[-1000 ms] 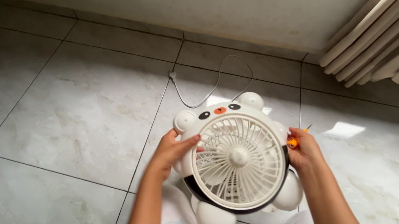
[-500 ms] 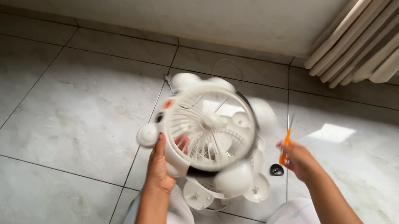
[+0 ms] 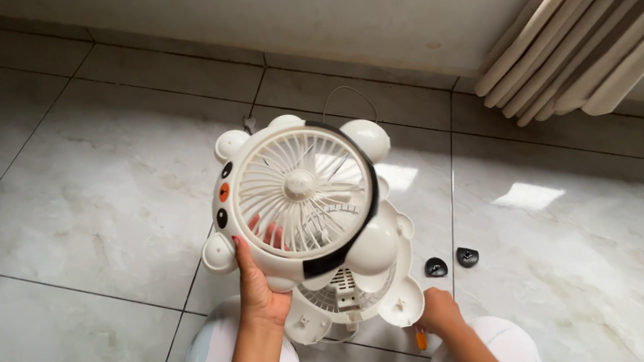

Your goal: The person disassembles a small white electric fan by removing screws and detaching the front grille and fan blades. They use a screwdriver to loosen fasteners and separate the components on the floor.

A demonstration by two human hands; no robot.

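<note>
1. The white bear-faced fan front (image 3: 299,197) is hanging above the floor at picture centre, tilted, its face marks pointing to nine o'clock
2. The left hand (image 3: 257,288) is gripping its lower rim at seven o'clock, fingers curled through the grille
3. The rear fan shell (image 3: 352,300) is lying beneath, at five o'clock
4. The right hand (image 3: 439,312) is closing around an orange screwdriver (image 3: 420,338)
5. Two small black caps (image 3: 451,262) are lying on the tiled floor (image 3: 45,205) at three o'clock
</note>
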